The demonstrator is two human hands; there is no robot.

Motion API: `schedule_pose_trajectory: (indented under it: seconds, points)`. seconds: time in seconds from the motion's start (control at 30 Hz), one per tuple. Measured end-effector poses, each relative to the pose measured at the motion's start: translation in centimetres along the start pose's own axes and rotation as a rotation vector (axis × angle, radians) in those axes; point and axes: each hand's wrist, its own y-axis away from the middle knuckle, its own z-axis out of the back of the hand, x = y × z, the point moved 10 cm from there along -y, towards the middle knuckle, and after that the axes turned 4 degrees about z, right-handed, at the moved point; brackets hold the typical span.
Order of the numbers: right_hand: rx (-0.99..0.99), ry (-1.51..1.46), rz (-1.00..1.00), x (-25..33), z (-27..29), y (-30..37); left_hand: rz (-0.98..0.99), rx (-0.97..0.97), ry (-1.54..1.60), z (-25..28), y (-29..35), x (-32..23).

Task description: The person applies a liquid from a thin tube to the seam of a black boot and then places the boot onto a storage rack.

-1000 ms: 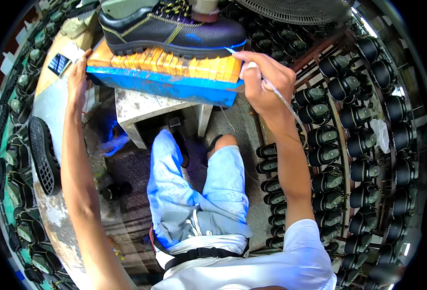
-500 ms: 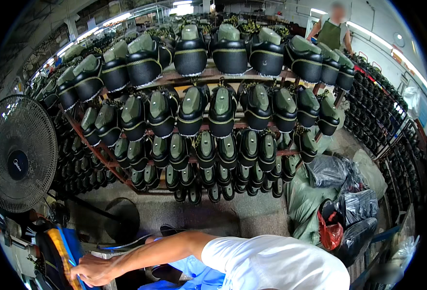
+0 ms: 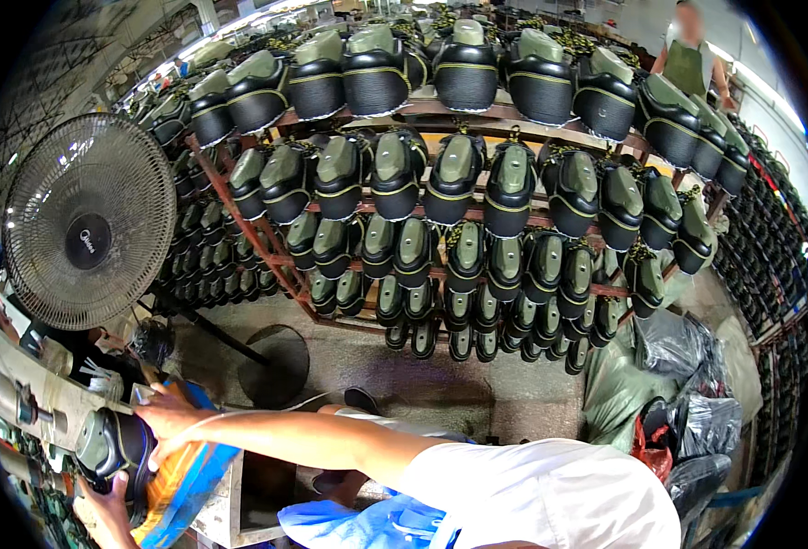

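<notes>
Here, the blue-and-orange block has the black shoe along its far long edge. With its green last, it should handle stiff, fairly heavy and slick; grip toe and heel. Your left hand curls around it near the block's left end; your right hand half-bends towards the right end, its hold unclear. Sole and some fingertips are hidden.

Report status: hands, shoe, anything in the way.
Left hand holds one end of black shoe. Right hand at its side. Orange-and-blue block alongside. Fan apart.
</notes>
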Motion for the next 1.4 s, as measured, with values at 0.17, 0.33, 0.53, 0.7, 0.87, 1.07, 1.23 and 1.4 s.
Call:
schedule_pose_trajectory:
  seconds: [0.17, 0.33, 0.53, 0.7, 0.87, 1.07, 1.23, 1.4]
  points:
    - [0.218, -0.095, 0.101, -0.8, -0.5, -1.7, 0.242, 0.135, 0.059, 9.0, 4.3, -9.8]
    - [0.259, 0.038, 0.125, 2.4, 0.1, -1.3, 0.136, -0.511, 0.643, 9.8, 9.1, -5.6]
    - [0.058, -0.09, 0.187, 2.6, 6.7, 2.4, 0.468, -0.382, 1.426, 11.9, 16.6, -11.6]
    - [-0.089, -0.58, 0.037, 3.8, 14.4, 9.9, 0.218, -0.096, 1.867, 2.5, 20.4, -11.6]
    - [-0.069, -0.463, -0.074, 6.8, 24.7, 19.3, 0.187, 0.397, 2.154, -6.2, 22.9, -25.5]
    - [-0.024, 0.097, -0.361, 9.2, 33.1, 31.9, -0.288, 0.932, 1.673, -10.6, 25.2, -46.1]
    - [-0.35, 0.231, -0.754, 9.8, 37.0, 50.7, -0.832, 1.435, 1.216, -9.7, 39.0, -63.3]
    - [-1.061, 0.377, -1.229, 21.0, 41.5, 69.0, -1.169, 1.305, 1.231, -2.3, 48.8, -75.0]
